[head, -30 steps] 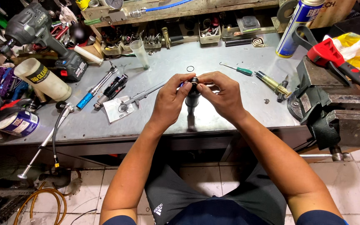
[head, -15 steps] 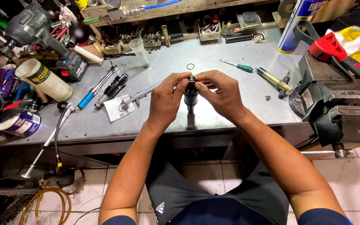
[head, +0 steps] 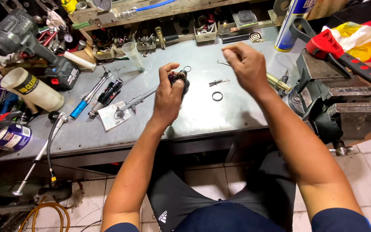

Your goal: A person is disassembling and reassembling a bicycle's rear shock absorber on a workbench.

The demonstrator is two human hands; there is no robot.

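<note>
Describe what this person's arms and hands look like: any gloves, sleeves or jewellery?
Both hands are bare: no gloves on the left hand or the right hand, and no rings or watch that I can see. The forearms are uncovered to above the elbow. Short dark blue sleeves show at the bottom edge of the picture. The fingers look bare too.

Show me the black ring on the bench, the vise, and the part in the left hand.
Black ring (head: 217,96), head view, on its band.
Vise (head: 336,101), head view, on its grey body.
Small dark part (head: 182,78), head view, on its top end, above the left hand (head: 167,96).
</note>
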